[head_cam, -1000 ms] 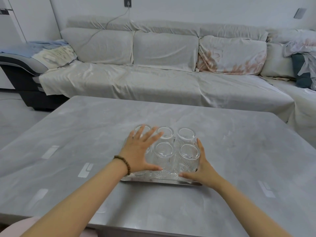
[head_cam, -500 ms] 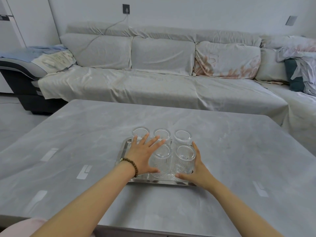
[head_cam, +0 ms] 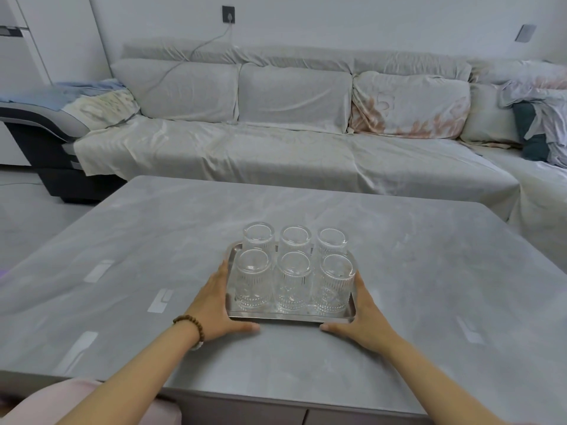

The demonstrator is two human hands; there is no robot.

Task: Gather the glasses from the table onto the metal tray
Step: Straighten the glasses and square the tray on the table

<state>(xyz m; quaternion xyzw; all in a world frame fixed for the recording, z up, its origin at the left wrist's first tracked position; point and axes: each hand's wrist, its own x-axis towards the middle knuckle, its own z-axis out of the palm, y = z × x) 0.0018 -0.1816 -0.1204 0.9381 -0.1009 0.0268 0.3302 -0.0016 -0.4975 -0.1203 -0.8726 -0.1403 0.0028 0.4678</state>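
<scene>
The left hand (head_cam: 219,305) and right hand (head_cam: 363,314) lay straight-fingered against either side of the metal tray (head_cam: 291,317), thumbs along its near rim, clasping nothing, probably to steady it. On it all six glasses (head_cam: 293,280) stood inverted in two rows, mid-way across the table (head_cam: 429,271).

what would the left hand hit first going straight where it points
The left hand lies along the tray's left rim, so probably that rim's far corner; beyond it, just bare table.
</scene>
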